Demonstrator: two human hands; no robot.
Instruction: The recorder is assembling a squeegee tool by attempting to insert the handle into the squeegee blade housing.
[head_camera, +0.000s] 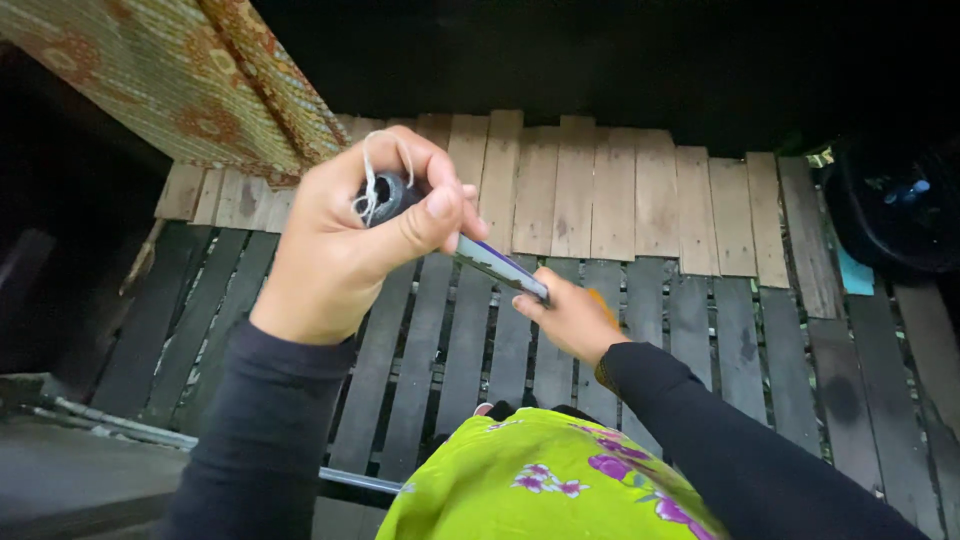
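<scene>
- a small dark spool (392, 195) wound with pale thread (368, 180) sits up in front of me, over the slatted wooden floor (600, 200).
- my left hand (350, 235) is closed around the spool, thumb pressed across it, thread looped over my fingers.
- my right hand (570, 318) pinches the low end of a thin flat stick (500, 266), which slants up to the spool.
- a green floral cloth (545, 480) covers my lap; patterned fabric (180, 80) hangs at upper left.

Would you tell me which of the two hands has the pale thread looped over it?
The left hand, raised nearer the camera; the right hand only holds the stick's lower end.
</scene>
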